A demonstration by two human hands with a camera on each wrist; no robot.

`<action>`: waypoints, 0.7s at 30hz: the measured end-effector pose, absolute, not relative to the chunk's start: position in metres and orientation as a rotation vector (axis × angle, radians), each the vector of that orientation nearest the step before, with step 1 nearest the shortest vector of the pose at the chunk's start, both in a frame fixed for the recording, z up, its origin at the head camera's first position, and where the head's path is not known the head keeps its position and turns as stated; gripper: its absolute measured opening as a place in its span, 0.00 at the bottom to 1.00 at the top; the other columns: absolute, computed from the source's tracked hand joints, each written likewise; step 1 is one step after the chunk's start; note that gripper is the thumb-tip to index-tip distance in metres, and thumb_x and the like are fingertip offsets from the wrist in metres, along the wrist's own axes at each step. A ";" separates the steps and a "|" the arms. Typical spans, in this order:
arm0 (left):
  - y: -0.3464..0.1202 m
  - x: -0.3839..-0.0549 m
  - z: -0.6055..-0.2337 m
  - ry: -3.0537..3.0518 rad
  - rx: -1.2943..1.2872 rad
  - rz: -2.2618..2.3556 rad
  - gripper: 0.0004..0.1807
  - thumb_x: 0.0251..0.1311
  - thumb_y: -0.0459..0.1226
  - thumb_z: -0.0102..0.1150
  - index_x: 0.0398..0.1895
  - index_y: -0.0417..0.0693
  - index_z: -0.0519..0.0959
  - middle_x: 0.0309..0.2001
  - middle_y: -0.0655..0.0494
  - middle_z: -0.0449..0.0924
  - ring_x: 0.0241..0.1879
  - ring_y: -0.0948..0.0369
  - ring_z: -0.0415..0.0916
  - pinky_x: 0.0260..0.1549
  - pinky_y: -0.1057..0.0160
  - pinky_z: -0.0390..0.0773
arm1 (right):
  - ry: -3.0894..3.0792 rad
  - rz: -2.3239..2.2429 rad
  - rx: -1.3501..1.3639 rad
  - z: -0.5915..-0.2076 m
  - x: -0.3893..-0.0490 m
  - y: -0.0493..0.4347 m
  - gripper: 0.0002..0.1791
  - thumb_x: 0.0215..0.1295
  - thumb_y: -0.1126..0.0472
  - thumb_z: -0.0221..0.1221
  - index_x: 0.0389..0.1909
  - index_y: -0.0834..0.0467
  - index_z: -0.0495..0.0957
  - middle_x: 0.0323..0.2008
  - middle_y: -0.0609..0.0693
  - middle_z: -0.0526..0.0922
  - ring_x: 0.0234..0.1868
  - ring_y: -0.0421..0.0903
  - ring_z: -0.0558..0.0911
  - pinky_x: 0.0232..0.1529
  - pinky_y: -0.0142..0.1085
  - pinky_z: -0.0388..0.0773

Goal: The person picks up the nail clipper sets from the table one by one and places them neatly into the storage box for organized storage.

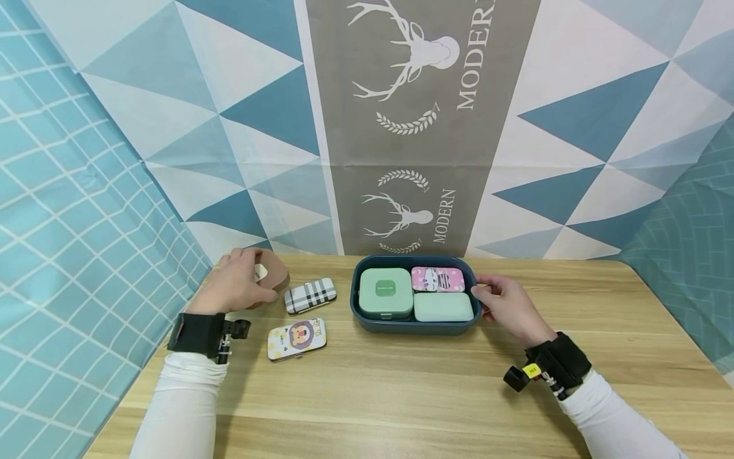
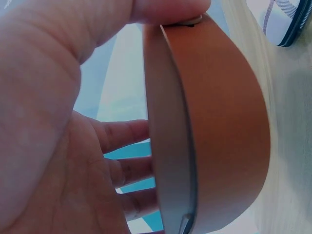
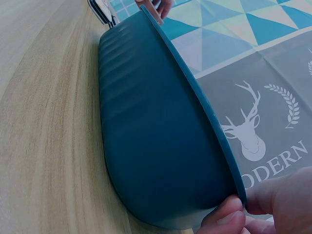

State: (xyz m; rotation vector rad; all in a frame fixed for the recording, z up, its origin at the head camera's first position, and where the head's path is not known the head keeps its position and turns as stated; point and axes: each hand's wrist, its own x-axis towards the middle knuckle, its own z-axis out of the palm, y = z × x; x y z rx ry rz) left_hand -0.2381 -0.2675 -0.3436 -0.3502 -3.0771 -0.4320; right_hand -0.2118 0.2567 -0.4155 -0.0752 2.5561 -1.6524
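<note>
At the left end of the table, my left hand [image 1: 235, 284] grips a brown rounded case [image 1: 275, 269]. Seen from the left wrist, the case [image 2: 226, 122] stands on edge, thumb at its top end and fingers along its flat side; a dark seam runs down it. My right hand [image 1: 510, 309] pinches the right end of a dark blue basket [image 1: 415, 327], with thumb and fingers at the rim in the right wrist view. Inside the basket sit a light green square box [image 1: 385, 299], a pink cartoon tin [image 1: 438, 279] and a pale mint case [image 1: 443, 307].
Between the left hand and the basket lie a plaid flat case [image 1: 310, 295] and, nearer the front, a white case with a lion picture [image 1: 296, 338]. A patterned cloth backdrop [image 1: 275, 127] rises behind the wooden table [image 1: 367, 395], with a tiled cloth on the left.
</note>
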 end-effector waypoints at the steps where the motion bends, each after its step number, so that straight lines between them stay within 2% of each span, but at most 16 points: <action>1: -0.267 -0.238 -0.343 -3.077 -0.352 -0.433 0.54 0.57 0.50 0.73 0.78 0.27 0.59 0.71 0.23 0.61 0.69 0.28 0.57 0.64 0.29 0.61 | 2.554 -1.655 -0.073 -0.416 -0.212 0.257 0.26 0.83 0.61 0.54 0.74 0.71 0.68 0.41 0.61 0.78 0.32 0.50 0.79 0.33 0.38 0.83; 7: -0.261 -0.240 -0.343 -3.085 -0.350 -0.461 0.53 0.57 0.48 0.72 0.78 0.29 0.59 0.72 0.26 0.61 0.71 0.29 0.55 0.63 0.29 0.63 | 2.552 -1.658 -0.070 -0.416 -0.212 0.256 0.26 0.83 0.61 0.54 0.73 0.71 0.68 0.41 0.60 0.78 0.32 0.49 0.79 0.32 0.37 0.82; 14: -0.254 -0.239 -0.337 -3.070 -0.379 -0.490 0.53 0.54 0.48 0.74 0.78 0.31 0.61 0.68 0.28 0.64 0.66 0.31 0.60 0.59 0.32 0.67 | 2.547 -1.661 -0.074 -0.415 -0.211 0.255 0.26 0.83 0.61 0.55 0.73 0.71 0.68 0.41 0.60 0.78 0.31 0.49 0.80 0.32 0.38 0.83; 21: -0.248 -0.240 -0.335 -3.059 -0.393 -0.479 0.51 0.54 0.46 0.73 0.77 0.32 0.62 0.69 0.29 0.64 0.67 0.31 0.60 0.62 0.31 0.66 | 2.545 -1.669 -0.073 -0.415 -0.211 0.255 0.26 0.83 0.60 0.55 0.74 0.71 0.68 0.41 0.60 0.78 0.32 0.49 0.79 0.32 0.39 0.83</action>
